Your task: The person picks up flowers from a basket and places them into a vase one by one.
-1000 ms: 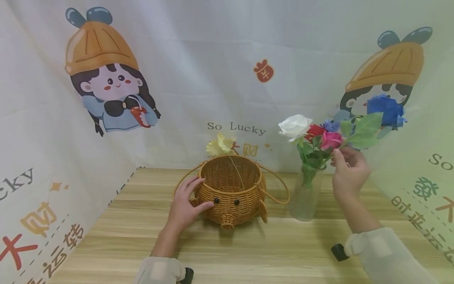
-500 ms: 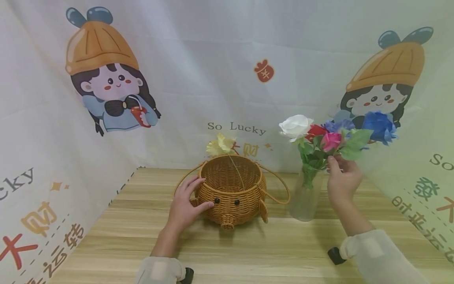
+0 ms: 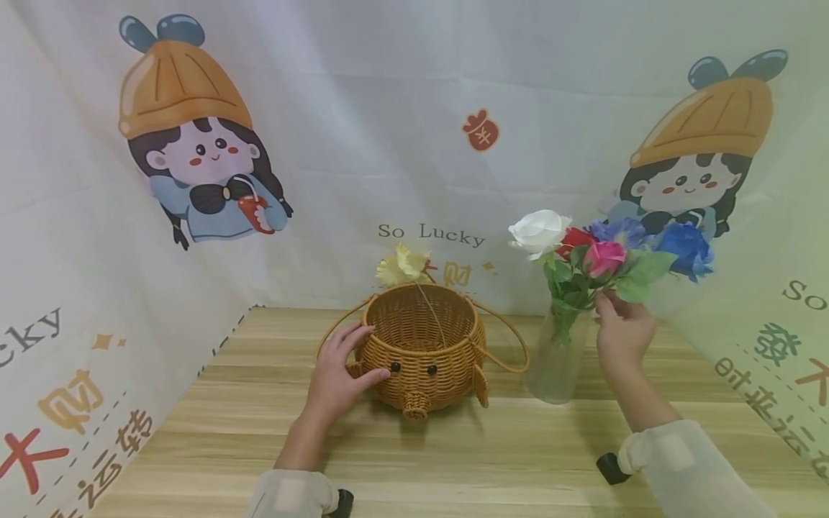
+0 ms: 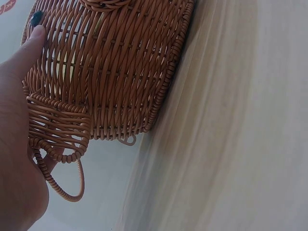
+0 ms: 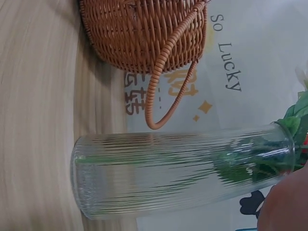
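Note:
A brown wicker basket (image 3: 421,381) with a pig's snout and black eyes stands on the wooden table. My left hand (image 3: 338,374) grips its left side, fingers at the rim and thumb beside one eye; in the left wrist view the thumb (image 4: 29,50) lies on the weave. To the right stands a clear ribbed vase (image 5: 178,173) with several artificial flowers. My right hand (image 3: 624,331) is at the vase's rim and pinches the stem of a blue rose (image 3: 686,248), which leans out to the right. Leaves and petals partly hide the fingertips.
A yellow flower (image 3: 403,265) on a thin stem leans in the basket. The vase also bears a white rose (image 3: 540,232), a pink rose (image 3: 605,257), a red flower (image 3: 573,242) and a purple-blue flower (image 3: 618,232). Printed cloth (image 3: 363,144) hangs around the table.
My right hand has moved down and left with the blue rose, whose head now sits lower, beside the other blooms. The left hand and basket have stayed still.

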`<state>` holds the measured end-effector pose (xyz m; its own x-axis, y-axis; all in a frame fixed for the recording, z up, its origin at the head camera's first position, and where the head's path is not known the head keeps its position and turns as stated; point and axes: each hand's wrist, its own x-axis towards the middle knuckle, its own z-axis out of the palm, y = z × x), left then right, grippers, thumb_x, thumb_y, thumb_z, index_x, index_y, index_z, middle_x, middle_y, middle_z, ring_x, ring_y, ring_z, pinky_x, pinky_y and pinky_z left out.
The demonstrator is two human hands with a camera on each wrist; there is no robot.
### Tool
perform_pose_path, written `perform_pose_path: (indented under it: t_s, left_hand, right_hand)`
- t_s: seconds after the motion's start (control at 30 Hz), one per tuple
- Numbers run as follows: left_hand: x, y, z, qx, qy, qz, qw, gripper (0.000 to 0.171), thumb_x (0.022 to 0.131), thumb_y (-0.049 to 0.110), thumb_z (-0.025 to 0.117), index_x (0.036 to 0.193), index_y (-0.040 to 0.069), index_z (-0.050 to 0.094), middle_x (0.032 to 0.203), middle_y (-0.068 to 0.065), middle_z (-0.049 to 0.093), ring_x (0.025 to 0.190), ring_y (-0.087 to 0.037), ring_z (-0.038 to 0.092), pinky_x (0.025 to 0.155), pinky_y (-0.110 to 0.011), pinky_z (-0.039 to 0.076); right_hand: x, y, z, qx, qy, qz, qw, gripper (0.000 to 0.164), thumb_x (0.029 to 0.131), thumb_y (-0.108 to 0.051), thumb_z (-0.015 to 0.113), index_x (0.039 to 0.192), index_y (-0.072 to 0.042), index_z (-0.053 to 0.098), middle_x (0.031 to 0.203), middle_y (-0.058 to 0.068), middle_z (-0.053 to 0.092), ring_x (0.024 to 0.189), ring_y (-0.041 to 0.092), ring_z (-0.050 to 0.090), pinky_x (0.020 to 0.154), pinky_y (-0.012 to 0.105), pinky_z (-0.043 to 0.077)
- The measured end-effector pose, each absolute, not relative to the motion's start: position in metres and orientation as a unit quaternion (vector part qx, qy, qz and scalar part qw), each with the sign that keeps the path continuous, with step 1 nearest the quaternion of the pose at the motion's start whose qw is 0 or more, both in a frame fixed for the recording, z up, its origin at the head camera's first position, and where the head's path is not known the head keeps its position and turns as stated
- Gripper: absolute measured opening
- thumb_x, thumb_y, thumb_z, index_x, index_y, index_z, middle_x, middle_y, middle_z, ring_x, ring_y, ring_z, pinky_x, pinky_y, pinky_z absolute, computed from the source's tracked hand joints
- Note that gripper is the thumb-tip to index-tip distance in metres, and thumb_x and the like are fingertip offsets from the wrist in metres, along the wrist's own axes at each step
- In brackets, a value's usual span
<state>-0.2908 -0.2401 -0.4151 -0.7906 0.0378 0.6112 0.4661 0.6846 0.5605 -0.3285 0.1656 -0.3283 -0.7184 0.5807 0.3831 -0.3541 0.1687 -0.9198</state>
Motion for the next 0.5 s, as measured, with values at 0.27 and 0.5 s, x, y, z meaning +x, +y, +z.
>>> perform_pose_path:
  t_s: [0.27,0.5]
  left_hand:
    - [-0.29,-0.239,-0.414,-0.144,-0.871,-0.371,0.288,0.072,0.074,0.043,0.083,0.138,0.026,0.054,0.147,-0.002,0.042,0.137,-0.029,0.034,0.103,-0.061,0.031]
    - [-0.289,-0.24,-0.414,-0.142,-0.872,-0.371,0.287,0.072,0.074,0.043,0.083,0.138,0.026,0.054,0.147,-0.001,0.042,0.137,-0.029,0.033,0.103,-0.062,0.031]
  right_hand:
    - [-0.331,0.168,-0.336,-0.08,-0.672,0.642,0.361,0.034,0.091,-0.017,0.068,0.112,0.009,0.066,0.08,-0.021,0.058,0.062,-0.003,0.057,0.06,0.013,0.048]
    - [-0.335,0.167,-0.342,-0.074,-0.647,0.672,0.351,0.029,0.089,-0.01,0.069,0.113,0.005,0.064,0.076,-0.028,0.061,0.074,0.0,0.059,0.059,0.013,0.049]
